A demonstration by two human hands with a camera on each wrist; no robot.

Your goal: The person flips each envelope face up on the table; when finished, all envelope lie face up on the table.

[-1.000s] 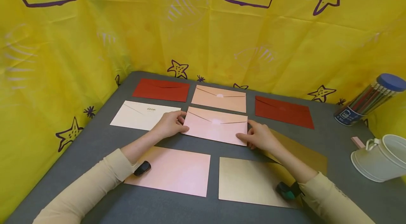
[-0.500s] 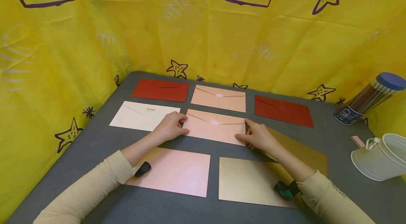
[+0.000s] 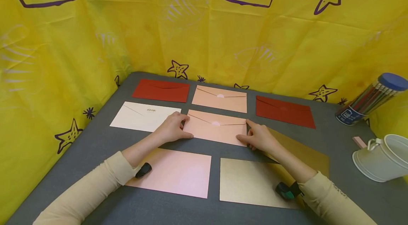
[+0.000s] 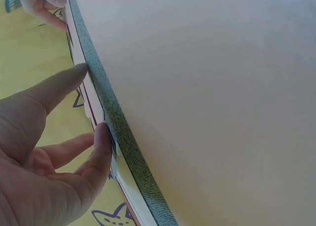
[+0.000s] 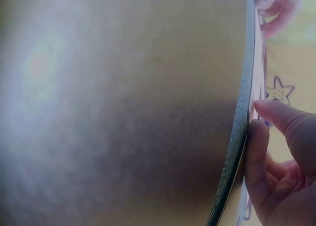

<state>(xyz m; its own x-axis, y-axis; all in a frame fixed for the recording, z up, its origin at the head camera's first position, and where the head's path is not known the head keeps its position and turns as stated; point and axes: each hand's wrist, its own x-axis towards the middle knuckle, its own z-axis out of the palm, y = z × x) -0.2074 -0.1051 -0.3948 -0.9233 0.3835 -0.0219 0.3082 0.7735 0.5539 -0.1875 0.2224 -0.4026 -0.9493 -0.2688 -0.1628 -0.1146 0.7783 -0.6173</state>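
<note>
Peach envelope: since a second ago the middle one (image 3: 216,133) has had its far edge shift toward the person and its pinkish glare fade; the left thumb has slid further in along its near edge.
Head view, where it is: mid-worktop (image 3: 216,214), seemingly flat, round pale seal on the flap, a hand at each end.
Left hand: (image 3: 172,127) loose, thumb and index finger spread and touching the envelope's left end, nothing clenched.
Right hand: (image 3: 261,136) thumb on the face by the right edge, index finger at the far right corner; can't tell if it's actually pinching.
Back row: red envelope (image 3: 160,90) on the left, second peach envelope (image 3: 220,101) in the middle, darker red envelope (image 3: 285,111) on the right.
Beside the left hand: white envelope (image 3: 140,115) with a small printed label.
Front bits: pink paper rectangle (image 3: 178,173) and pale gold one (image 3: 245,180), plus a browner gold one (image 3: 306,150) partly under the right arm.
Far right: pencil tub (image 3: 352,116), leaning in view, and a white bucket (image 3: 376,161).
Left wrist view: pale sheet fills most of it; two of the left hand's fingertips touch a thin edge-on strip.
Right wrist view: shiny gold sheet takes over, the right hand's fingertips close together at an edge.
</note>
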